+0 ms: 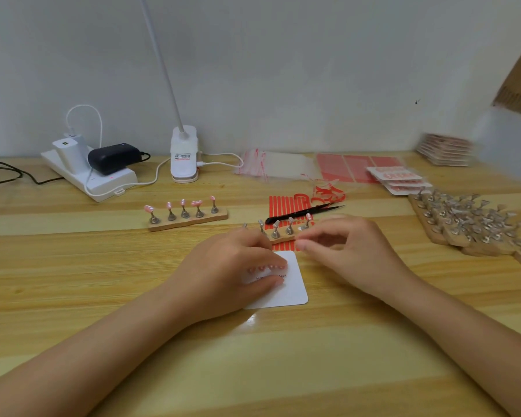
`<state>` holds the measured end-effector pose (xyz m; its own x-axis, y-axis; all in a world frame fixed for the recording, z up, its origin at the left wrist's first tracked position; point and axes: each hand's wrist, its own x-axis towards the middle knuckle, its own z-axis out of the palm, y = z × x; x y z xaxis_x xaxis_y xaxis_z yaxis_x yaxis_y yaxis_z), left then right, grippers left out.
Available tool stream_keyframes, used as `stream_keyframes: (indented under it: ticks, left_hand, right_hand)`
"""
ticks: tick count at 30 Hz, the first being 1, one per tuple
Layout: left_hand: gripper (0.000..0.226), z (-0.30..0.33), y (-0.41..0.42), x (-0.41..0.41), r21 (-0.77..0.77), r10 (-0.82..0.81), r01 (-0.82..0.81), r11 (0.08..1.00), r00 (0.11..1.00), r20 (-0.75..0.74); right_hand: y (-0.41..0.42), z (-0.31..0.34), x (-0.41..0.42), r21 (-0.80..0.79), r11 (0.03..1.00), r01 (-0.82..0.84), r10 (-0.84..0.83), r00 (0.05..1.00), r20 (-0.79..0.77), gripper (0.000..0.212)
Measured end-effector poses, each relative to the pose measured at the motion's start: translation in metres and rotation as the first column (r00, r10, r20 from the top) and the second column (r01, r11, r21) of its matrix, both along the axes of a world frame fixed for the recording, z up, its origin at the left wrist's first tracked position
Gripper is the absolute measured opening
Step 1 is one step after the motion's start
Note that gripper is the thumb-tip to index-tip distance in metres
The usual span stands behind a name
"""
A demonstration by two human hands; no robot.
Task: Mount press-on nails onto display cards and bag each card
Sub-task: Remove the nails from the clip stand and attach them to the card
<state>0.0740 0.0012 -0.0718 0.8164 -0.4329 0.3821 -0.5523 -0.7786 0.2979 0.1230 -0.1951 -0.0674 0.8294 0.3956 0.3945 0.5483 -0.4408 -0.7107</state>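
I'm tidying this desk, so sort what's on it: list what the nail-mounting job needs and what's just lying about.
For the job:
white display card, held down by the left hand
near nail stand, beside the right hand
far nail stand, five nails on it
tweezers
red adhesive strips
clear bags

Lying about:
power strip with chargers
clip lamp

Left hand (238,272) rests on white display card (286,284) lying flat on the table (103,281), fingers over a row of pink nails (265,268). Right hand (343,251) hovers just beyond card's far right corner, thumb and forefinger pinched; held item too small to tell. Wooden stand (278,233) behind both hands, one nail on its right peg. Second stand (187,215) at left bears five nails. Black tweezers (301,213) lie on red strip sheet (286,206).
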Motion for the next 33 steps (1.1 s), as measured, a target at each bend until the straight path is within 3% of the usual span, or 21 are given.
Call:
stream_keyframes:
  ticks: [5, 13, 19, 24, 33]
  left_hand:
    - [0.020, 0.005, -0.002, 0.004, 0.005, 0.043, -0.043, 0.999, 0.992, -0.118]
    - [0.027, 0.035, -0.013, 0.022, 0.233, 0.038, 0.018, 0.972, 0.972, -0.233]
    - [0.021, 0.043, -0.024, 0.039, -0.081, 0.051, -0.067, 0.994, 0.982, -0.183]
    - [0.030, 0.033, -0.039, 0.061, 0.032, 0.206, -0.204, 0.979, 0.963, -0.171]
    - [0.019, 0.021, -0.051, 0.071, -0.029, 0.268, -0.277, 0.960, 0.948, -0.171]
  right_hand:
    - [-0.010, 0.008, 0.014, 0.056, 0.990, 0.133, -0.139, 0.983, 0.116, 0.015]
    - [-0.013, 0.005, 0.026, -0.155, 0.984, 0.094, -0.067, 0.983, 0.169, 0.023]
    - [-0.011, 0.005, 0.027, -0.199, 0.976, 0.087, -0.040, 0.973, 0.229, 0.021]
    - [-0.011, 0.006, 0.026, -0.214, 0.972, 0.100, -0.036, 0.957, 0.287, 0.014]
    - [-0.012, 0.005, 0.024, -0.308, 0.946, 0.102, 0.029, 0.919, 0.394, 0.009]
